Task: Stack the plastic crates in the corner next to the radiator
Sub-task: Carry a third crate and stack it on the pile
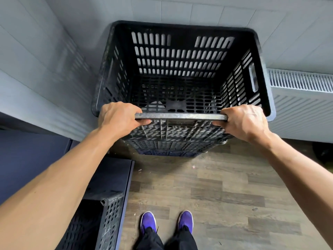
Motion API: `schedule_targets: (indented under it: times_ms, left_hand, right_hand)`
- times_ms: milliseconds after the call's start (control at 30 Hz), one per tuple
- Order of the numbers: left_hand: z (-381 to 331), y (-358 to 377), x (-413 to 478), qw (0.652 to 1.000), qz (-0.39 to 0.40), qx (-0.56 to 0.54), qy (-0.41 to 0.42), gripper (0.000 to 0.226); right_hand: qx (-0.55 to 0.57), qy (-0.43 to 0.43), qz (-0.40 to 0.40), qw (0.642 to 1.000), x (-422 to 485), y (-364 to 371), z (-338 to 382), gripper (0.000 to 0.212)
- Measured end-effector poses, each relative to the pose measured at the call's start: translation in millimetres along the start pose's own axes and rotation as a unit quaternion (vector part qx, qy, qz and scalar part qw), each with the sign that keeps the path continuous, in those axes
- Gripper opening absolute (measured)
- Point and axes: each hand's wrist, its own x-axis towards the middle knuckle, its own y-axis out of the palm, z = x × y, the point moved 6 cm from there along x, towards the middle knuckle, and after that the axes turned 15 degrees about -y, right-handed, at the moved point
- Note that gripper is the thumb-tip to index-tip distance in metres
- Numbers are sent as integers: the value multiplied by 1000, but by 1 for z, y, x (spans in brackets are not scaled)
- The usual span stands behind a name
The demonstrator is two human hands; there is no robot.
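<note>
View from above, looking down into a black slotted crate (pixel 176 58). It sits high in the corner on a stack (pixel 167 147) of other crates. The radiator (pixel 302 82) is just beside it on the right, and a pale wall (pixel 45 69) runs behind and to the left.

The left hand (pixel 117 118) and right hand (pixel 245 121) each curl tightly round the crate's near rim, with the thumbs showing beneath it. It is not possible to tell whether the crate is fully seated on the one below.

If it is not and the hands let go, it could slide forward off the stack toward the purple shoes (pixel 148 221). An uneven push could knock its right side against the radiator. The whole stack might also rock. Another crate (pixel 106 219) stands at lower left.
</note>
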Motion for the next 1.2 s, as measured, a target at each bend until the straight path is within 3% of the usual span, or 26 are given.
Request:
schedule_targets:
  times_ms: [467, 933, 1067, 1200]
  left_hand:
    - [5, -6, -5, 999, 29, 3, 27, 55]
    - [7, 0, -4, 999, 46, -10, 16, 56]
    - [4, -2, -9, 998, 56, -19, 25, 59]
    - [6, -7, -9, 986, 137, -51, 85, 88]
  right_hand:
    - [20, 40, 10, 999, -9, 8, 12, 42]
    - [33, 7, 41, 999, -1, 13, 4, 38]
    - [52, -15, 40, 998, -3, 13, 7, 50]
    - [126, -53, 113, 984, -3, 14, 5, 86]
